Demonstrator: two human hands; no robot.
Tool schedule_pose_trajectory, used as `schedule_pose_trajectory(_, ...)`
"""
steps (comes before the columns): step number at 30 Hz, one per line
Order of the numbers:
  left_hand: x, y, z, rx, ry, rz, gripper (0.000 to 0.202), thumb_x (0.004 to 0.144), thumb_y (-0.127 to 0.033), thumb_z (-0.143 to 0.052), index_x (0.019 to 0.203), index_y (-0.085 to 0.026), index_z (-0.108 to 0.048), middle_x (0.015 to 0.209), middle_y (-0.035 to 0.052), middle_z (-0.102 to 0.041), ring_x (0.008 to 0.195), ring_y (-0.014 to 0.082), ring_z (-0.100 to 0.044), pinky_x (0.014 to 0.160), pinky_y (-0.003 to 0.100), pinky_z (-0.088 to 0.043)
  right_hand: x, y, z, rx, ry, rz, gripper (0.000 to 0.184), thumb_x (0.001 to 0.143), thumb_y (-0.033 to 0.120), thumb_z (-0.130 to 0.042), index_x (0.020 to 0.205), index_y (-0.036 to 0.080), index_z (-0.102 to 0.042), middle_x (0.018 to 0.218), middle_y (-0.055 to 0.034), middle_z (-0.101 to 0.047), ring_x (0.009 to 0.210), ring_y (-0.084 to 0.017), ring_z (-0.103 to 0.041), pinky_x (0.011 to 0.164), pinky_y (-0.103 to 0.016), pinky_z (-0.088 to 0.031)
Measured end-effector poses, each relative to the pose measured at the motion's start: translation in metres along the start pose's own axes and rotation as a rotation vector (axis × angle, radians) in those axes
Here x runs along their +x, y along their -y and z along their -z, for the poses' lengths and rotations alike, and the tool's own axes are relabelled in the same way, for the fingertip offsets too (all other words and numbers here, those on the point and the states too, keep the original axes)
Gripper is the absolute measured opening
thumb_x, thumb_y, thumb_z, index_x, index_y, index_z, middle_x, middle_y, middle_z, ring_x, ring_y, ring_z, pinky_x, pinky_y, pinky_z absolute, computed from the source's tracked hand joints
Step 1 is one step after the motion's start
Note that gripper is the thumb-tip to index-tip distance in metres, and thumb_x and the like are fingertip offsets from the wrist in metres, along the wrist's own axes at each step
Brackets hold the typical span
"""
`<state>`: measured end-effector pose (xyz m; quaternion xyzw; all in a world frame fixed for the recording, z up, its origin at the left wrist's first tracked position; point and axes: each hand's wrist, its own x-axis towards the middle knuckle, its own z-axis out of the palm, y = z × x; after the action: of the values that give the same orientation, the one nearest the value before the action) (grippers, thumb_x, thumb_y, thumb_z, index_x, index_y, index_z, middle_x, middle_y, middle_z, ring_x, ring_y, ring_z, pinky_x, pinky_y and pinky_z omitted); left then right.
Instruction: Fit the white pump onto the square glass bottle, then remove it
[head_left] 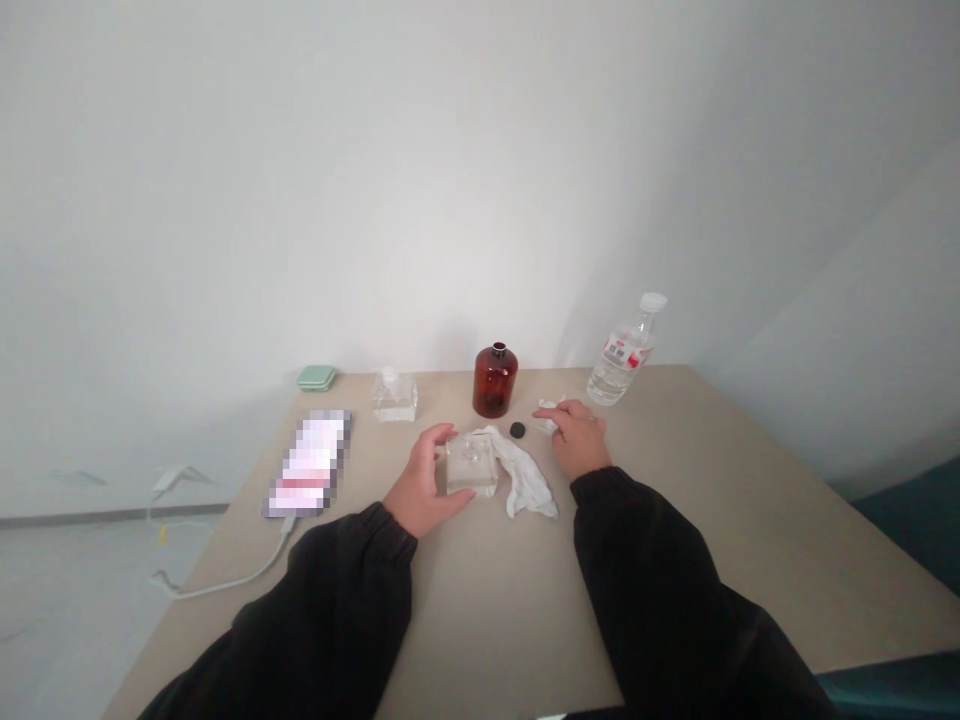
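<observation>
My left hand (431, 485) curves around a clear, square glass bottle (472, 468), thumb on the near side and fingers on the far side. A crumpled white cloth or tissue (525, 480) lies against the bottle's right side. My right hand (580, 438) is low over the table, its index finger stretched left across a small whitish, see-through piece (551, 403) whose kind I cannot make out; the thumb is hidden. Between the hands sits a small black cap (517, 430). Behind it stands a brown glass bottle (494, 385) with an uncovered neck.
A second square clear bottle (394, 400) stands back left beside a green case (316, 378). At left lies a phone (309, 465) with a white cable (240, 580) running off the table edge. A capped water bottle (619, 360) stands at back right near the wall.
</observation>
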<state>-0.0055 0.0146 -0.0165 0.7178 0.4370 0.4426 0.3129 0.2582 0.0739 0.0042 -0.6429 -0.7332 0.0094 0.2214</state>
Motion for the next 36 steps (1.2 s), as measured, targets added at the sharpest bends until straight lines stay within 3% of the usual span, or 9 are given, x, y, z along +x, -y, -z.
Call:
schedule_pose_trajectory(13,-0.011,0.001,-0.001,0.04,-0.026,-0.003,0.08,0.066,-0.017,-0.071,0.133,-0.024,-0.027,0.135,0.0133,-0.041,0.126,0.0309,-0.044,0.102,0.051,-0.039,-0.001,0.004,0.007,-0.101,0.092,-0.076,0.051,0.077,0.002,-0.047,0.112,0.032,-0.07,0.112,-0.0087,-0.057,0.106,-0.025,-0.052,0.085,-0.037,-0.032)
schedule_pose_trajectory(21,-0.022,-0.003,0.0,0.124,-0.057,0.013,0.075,0.071,-0.021,-0.069,0.134,-0.022,-0.027,0.135,0.0145,-0.04,0.127,0.0308,-0.043,0.102,0.053,-0.04,-0.004,0.001,0.006,-0.139,0.049,-0.02,0.039,0.081,0.006,-0.049,0.099,0.03,-0.073,0.106,-0.0097,-0.057,0.1,-0.026,-0.051,0.082,-0.04,-0.032)
schedule_pose_trajectory(27,-0.04,-0.007,0.003,0.247,-0.071,0.021,0.073,0.074,-0.022,-0.066,0.135,-0.02,-0.027,0.134,0.0153,-0.04,0.127,0.0308,-0.042,0.103,0.053,-0.041,-0.004,-0.002,0.004,-0.132,0.037,-0.015,0.036,0.082,0.009,-0.05,0.1,0.03,-0.073,0.106,-0.0109,-0.057,0.099,-0.027,-0.05,0.082,-0.04,-0.032)
schedule_pose_trajectory(32,-0.063,-0.012,0.016,0.476,-0.063,-0.011,0.064,0.079,-0.023,-0.061,0.135,-0.019,-0.03,0.133,0.0154,-0.043,0.125,0.0303,-0.044,0.103,0.053,-0.041,-0.004,0.0,0.006,-0.105,0.047,-0.055,0.036,0.08,0.007,-0.05,0.099,0.03,-0.073,0.106,-0.0105,-0.056,0.1,-0.027,-0.05,0.083,-0.041,-0.032)
schedule_pose_trajectory(36,-0.084,-0.014,0.038,0.698,-0.05,-0.058,0.048,0.081,-0.022,-0.057,0.126,-0.018,-0.042,0.128,0.0147,-0.051,0.121,0.0309,-0.048,0.103,0.055,-0.04,-0.005,0.002,0.007,-0.084,0.054,-0.07,0.038,0.078,0.006,-0.052,0.099,0.03,-0.072,0.105,-0.0098,-0.056,0.102,-0.028,-0.05,0.083,-0.041,-0.033)
